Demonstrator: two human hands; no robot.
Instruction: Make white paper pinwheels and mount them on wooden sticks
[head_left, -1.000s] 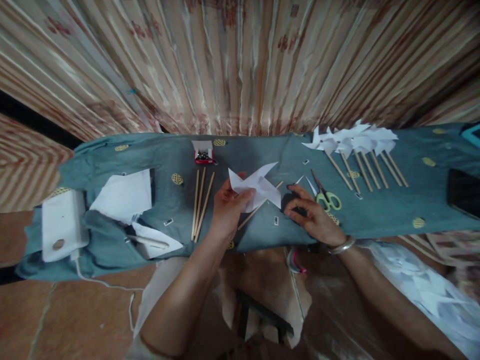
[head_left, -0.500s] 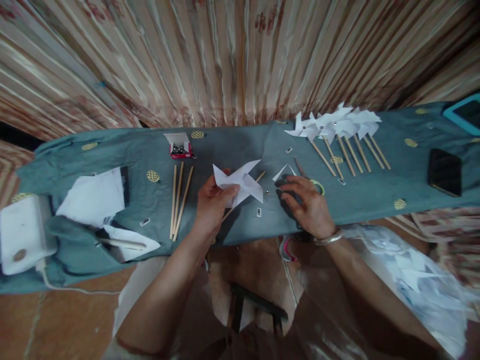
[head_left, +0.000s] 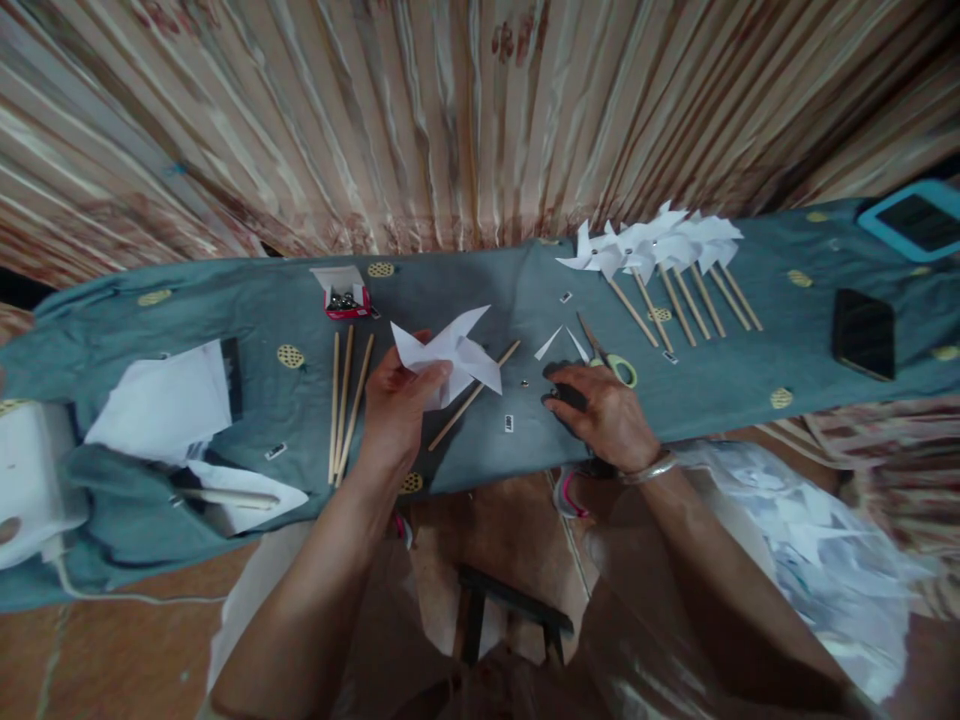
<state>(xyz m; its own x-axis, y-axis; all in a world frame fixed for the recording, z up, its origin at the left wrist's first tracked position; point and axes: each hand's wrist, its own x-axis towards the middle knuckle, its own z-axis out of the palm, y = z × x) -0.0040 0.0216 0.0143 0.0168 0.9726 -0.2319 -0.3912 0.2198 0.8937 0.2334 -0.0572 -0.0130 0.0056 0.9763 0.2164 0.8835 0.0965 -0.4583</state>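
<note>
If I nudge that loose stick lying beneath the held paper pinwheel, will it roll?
Probably a little: the stick looks thin and round, though the cloth may slow it. Likely light and stiff, since it lies straight.

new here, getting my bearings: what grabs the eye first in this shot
The left hand pinching a white folded paper pinwheel at the centre, above the teal cloth-covered table. To the upper right lies a row of finished white paper pinwheels on wooden sticks, beyond the right hand.

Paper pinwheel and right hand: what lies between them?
Head view: between paper pinwheel and right hand, a wooden stick, a tiny dark bit and a small white tag.
</note>
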